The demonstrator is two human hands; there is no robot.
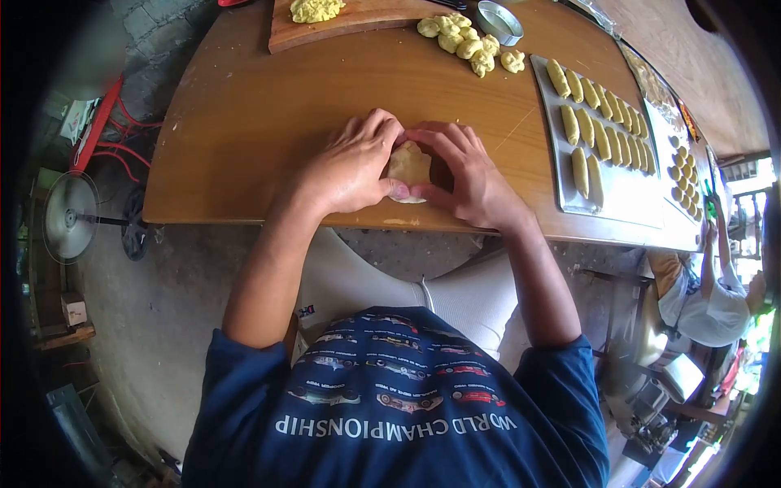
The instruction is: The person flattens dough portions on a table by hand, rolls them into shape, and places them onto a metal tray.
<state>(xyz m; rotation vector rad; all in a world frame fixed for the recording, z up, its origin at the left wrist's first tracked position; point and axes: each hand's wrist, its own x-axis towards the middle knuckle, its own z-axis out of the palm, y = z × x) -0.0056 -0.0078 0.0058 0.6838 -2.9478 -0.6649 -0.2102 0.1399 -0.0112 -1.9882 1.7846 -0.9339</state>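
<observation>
A flattened piece of pale dough (409,167) lies on the wooden table (268,106) near its front edge, between my two hands. My left hand (354,163) curls round its left side, with the thumb on the lower edge. From the right, my right hand (468,171) grips the same piece, its index finger at the top and thumb at the bottom. The fingertips of both hands nearly meet at the top and bottom of the dough. Parts of its sides are hidden under the fingers.
Several yellow dough lumps (468,49) sit beyond my hands, beside a round metal tin (499,23). A wooden board (358,32) holds a yellow mass (317,9). To the right are a tray (547,106) of dough rolls and small round pieces (683,175). Another person (716,313) is at far right.
</observation>
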